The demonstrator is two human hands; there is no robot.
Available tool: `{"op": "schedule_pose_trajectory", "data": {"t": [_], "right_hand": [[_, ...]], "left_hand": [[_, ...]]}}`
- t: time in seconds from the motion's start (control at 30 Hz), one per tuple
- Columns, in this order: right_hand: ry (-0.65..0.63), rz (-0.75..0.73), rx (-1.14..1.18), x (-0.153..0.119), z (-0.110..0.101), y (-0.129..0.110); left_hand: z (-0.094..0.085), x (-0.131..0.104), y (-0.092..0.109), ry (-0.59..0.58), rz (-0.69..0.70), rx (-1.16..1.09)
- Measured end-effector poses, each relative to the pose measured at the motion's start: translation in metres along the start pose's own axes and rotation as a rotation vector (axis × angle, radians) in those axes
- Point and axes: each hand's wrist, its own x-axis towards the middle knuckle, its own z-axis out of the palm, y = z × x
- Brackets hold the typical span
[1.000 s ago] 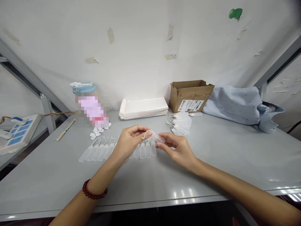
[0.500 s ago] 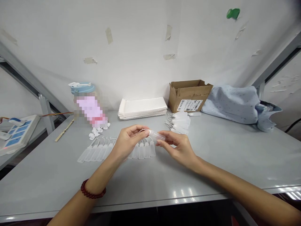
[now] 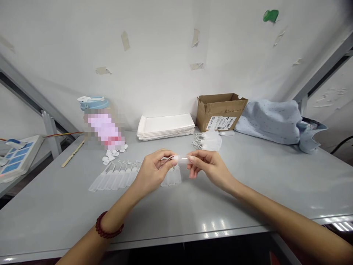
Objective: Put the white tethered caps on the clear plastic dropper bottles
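Above the middle of the table, a small translucent piece with a cord is held level between both hands. My left hand pinches its corded end, the cord looping among the fingers. My right hand grips the other end between thumb and fingers. Beneath and left of my left hand lies a row of translucent pieces with cords; part of the row is hidden by that hand. A second pile of such pieces rests behind my right hand. Small white round parts lie at the left.
A stack of white envelopes is at the back of the grey table. Right of it are an open cardboard box and pale blue cloth. A blue-lidded container, a thin stick and a power strip are left.
Both hands have turned slightly, and the held piece is now level instead of sloping down to the right. The right hand's fingers have shifted on its end. The view has moved a little.
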Motion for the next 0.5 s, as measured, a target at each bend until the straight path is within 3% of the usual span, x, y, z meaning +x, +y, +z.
{"op": "schedule_pose_trajectory", "data": {"t": [0.1, 0.17, 0.33, 0.5], "right_hand": [[-0.069, 0.129, 0.173, 0.005, -0.004, -0.001], [-0.064, 0.132, 0.182, 0.006, -0.005, -0.002], [0.049, -0.089, -0.032, 0.002, 0.0, -0.001], [0.094, -0.302, -0.245, 0.0, 0.0, 0.01]], "left_hand": [[0.006, -0.001, -0.005, 0.047, 0.129, 0.015], [0.008, -0.001, -0.006, 0.069, 0.121, -0.008], [0.002, 0.002, 0.004, 0.05, -0.091, 0.033], [-0.004, 0.003, 0.008, -0.052, -0.212, -0.045]]}}
